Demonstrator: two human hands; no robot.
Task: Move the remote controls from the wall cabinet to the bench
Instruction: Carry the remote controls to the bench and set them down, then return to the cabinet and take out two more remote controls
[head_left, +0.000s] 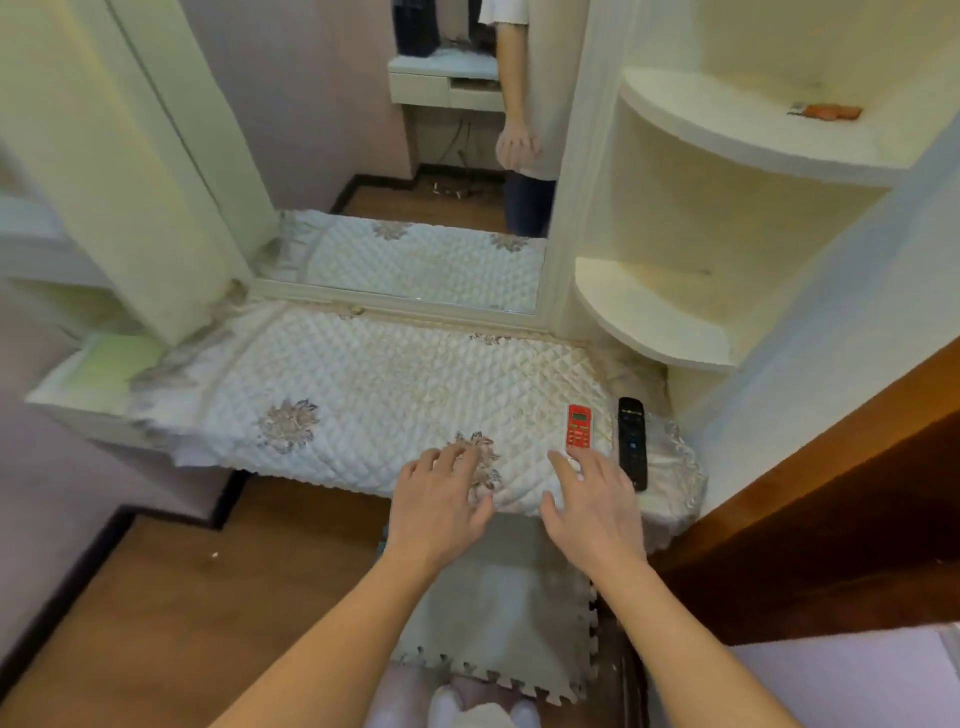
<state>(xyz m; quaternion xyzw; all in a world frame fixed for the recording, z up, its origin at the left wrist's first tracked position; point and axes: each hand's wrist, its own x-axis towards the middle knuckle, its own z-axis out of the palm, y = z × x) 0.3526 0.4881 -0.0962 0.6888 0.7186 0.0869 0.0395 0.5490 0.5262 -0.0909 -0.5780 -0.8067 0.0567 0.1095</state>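
A small red remote (579, 426) and a longer black remote (631, 442) lie side by side at the right end of the quilted white bench (337, 384). My right hand (589, 499) hovers open just in front of the red remote, fingers spread, holding nothing. My left hand (441, 499) rests open over the bench's front edge on a floral patch. The curved shelves of the wall cabinet (670, 322) rise to the right; an orange object (826, 110) lies on the upper shelf.
A mirror (415, 208) stands behind the bench and reflects a person's arm. A brown wooden door panel (831, 493) is at the right. A foam floor mat (498, 623) lies below the bench on the wooden floor.
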